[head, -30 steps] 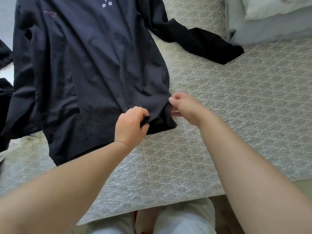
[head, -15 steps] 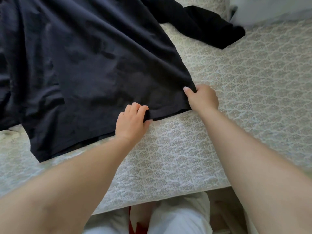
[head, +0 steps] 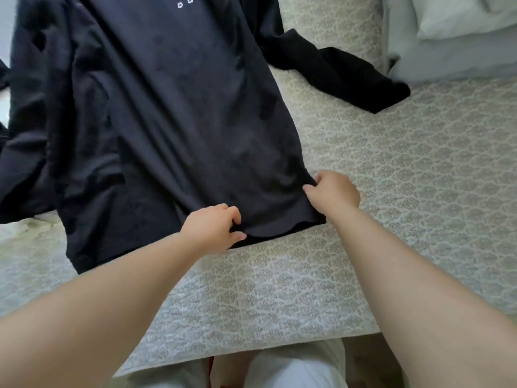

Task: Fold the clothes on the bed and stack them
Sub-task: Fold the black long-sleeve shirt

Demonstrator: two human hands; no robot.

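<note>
Item: one dark navy long-sleeved cotton top (head: pixel 173 113), small white lettering (head: pixel 185 1) near the collar. It is spread face up across the left and middle of a bed covered with a pale quilted spread of grey-beige medallion pattern (head: pixel 405 191). The hem is laid at the near side, the collar at the far edge of view. One sleeve (head: pixel 344 71) is stretched out to the far right, its cuff lying near folded pale blue-grey bedding (head: pixel 447 46). The other sleeve is bunched along the left side, where the cloth is creased and partly doubled over.

Hands: the left hand (head: pixel 212 225) is clenched on the near hem at about its middle, the cloth pinched between thumb and curled fingers. The right hand (head: pixel 334 191) is curled around the hem's near right corner.

Step in hand, as judged: the garment is being pulled flat and squared by its hem; no fold is made yet, and no stack is seen.

Next move, as judged: the rumpled left side would need smoothing, then each sleeve would need to be brought inward over the body before the length is doubled.

Also noted: white trousers (head: pixel 282 371) at the near edge, below the bed.
</note>
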